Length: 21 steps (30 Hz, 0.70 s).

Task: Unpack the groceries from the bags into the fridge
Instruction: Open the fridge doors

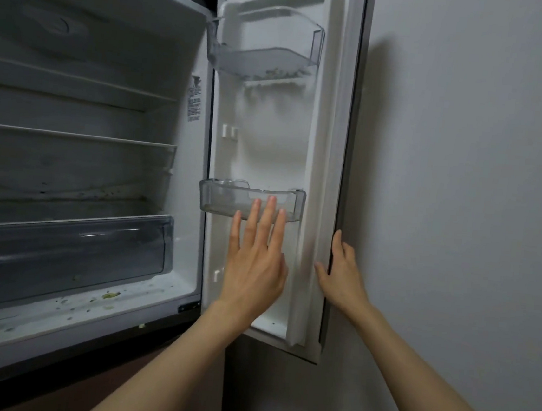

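Note:
The fridge (78, 160) stands open with bare shelves and a clear drawer (66, 252) low down. Its right door (270, 132) is swung open towards the wall. My left hand (255, 263) lies flat with fingers spread against the inside of the door, fingertips at the lower clear door bin (298, 201). My right hand (342, 272) grips the door's outer edge, thumb on the white seal. No bags or groceries are in view.
An upper clear door bin (264, 59) holds crumbs. Food bits litter the fridge floor (108, 295). A plain grey wall (466, 158) stands close behind the door on the right.

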{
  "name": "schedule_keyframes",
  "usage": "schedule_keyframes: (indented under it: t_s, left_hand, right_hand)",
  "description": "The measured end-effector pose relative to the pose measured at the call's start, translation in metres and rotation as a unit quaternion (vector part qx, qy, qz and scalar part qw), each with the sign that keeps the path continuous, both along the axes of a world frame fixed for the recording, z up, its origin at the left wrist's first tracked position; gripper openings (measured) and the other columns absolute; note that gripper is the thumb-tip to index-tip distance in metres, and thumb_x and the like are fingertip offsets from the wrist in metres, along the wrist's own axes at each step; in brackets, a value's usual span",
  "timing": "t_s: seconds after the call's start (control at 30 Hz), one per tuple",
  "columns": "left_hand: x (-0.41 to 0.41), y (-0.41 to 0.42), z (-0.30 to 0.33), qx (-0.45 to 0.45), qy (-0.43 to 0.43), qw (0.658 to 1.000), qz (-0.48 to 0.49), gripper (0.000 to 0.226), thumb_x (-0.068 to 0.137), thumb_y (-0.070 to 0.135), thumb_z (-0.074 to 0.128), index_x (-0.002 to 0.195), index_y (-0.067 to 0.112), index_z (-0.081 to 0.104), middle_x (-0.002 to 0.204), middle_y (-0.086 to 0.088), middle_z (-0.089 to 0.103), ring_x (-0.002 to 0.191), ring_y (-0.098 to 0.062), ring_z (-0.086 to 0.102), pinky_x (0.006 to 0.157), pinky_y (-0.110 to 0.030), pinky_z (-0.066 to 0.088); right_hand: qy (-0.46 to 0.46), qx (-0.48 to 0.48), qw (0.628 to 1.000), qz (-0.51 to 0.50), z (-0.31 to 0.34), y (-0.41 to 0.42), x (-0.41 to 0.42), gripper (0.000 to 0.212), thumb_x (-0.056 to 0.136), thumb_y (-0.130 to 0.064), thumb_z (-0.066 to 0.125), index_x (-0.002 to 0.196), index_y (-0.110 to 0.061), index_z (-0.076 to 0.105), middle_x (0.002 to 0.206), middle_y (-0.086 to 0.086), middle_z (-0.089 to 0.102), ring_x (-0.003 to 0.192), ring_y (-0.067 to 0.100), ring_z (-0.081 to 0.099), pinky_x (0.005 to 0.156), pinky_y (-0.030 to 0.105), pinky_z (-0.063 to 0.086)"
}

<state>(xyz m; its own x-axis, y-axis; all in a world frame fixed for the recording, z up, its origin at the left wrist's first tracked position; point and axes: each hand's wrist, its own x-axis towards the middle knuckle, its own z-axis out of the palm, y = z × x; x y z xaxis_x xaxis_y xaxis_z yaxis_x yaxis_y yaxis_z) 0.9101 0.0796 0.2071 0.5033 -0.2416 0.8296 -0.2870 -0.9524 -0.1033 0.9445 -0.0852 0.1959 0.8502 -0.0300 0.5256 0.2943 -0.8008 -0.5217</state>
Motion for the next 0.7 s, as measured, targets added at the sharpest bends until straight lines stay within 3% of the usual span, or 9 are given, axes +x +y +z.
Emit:
schedule_keyframes:
  t_s: [0.13,0.27,0.47,0.7]
  left_hand:
    - [0.003,0.006,0.006,0.034,0.047,0.998,0.004,0.077,0.087,0.021,0.052,0.147,0.008,0.006,0.156,-0.008,-0.005,0.144,-0.029,-0.004,0.114,-0.052,0.005]
    - [0.003,-0.002,0.016,0.062,0.093,0.994,-0.001,0.069,0.096,0.025,0.033,0.146,0.015,-0.014,0.151,0.001,-0.028,0.141,-0.022,-0.022,0.116,-0.049,-0.008]
    - [0.004,-0.012,0.029,0.079,0.138,0.987,-0.015,0.067,0.096,0.022,0.034,0.148,0.015,-0.008,0.153,0.002,-0.024,0.141,-0.018,-0.021,0.116,-0.048,-0.007]
    - [0.015,-0.016,0.035,0.091,0.173,0.980,-0.043,0.068,0.096,0.018,0.036,0.148,0.018,-0.007,0.145,0.008,-0.031,0.140,-0.015,-0.022,0.116,-0.048,-0.007]
  right_hand:
    - [0.040,0.066,0.997,0.017,0.006,-0.004,0.013,0.073,0.097,-0.028,0.044,0.149,-0.013,-0.004,0.158,0.008,0.006,0.143,0.024,0.017,0.113,0.035,0.020]
    - [-0.027,0.036,0.999,0.026,-0.003,0.005,0.012,0.065,0.098,-0.028,0.040,0.150,-0.012,0.003,0.158,0.003,-0.002,0.145,0.015,0.005,0.112,0.026,0.011]
    - [0.053,-0.019,0.997,0.054,-0.015,0.001,0.019,0.077,0.095,-0.027,0.048,0.149,-0.014,-0.005,0.159,0.002,-0.004,0.145,0.017,0.005,0.117,0.036,0.015]
    - [0.041,-0.049,0.996,0.067,-0.021,0.003,0.018,0.075,0.096,-0.027,0.046,0.149,-0.016,-0.006,0.158,0.001,-0.007,0.145,0.017,0.004,0.114,0.034,0.017]
